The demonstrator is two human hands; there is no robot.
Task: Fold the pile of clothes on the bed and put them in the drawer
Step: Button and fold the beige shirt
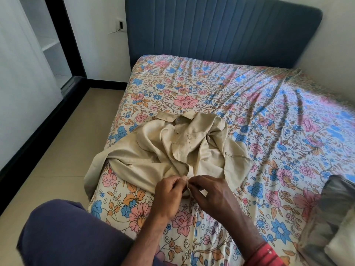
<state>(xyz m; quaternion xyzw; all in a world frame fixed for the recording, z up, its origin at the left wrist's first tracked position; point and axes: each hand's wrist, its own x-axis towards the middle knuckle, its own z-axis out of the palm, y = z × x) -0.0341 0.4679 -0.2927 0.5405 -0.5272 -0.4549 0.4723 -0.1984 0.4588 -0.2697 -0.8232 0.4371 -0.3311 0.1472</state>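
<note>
Your knee (63,235), in dark purple cloth, fills the lower left corner, with the floral bed sheet (259,104) just beside it. Past the knee, your left hand (170,194) and right hand (213,192) meet at the near hem of the beige shirt (172,148), each pinching the front edge of the fabric between thumb and curled fingers (whether a button sits between them you cannot tell). That shirt lies crumpled on the sheet, collar toward the blue headboard (221,29), one part drooping over the bed's left edge. More clothes (334,214), grey and pale, sit blurred at the right edge, well apart from the shirt.
</note>
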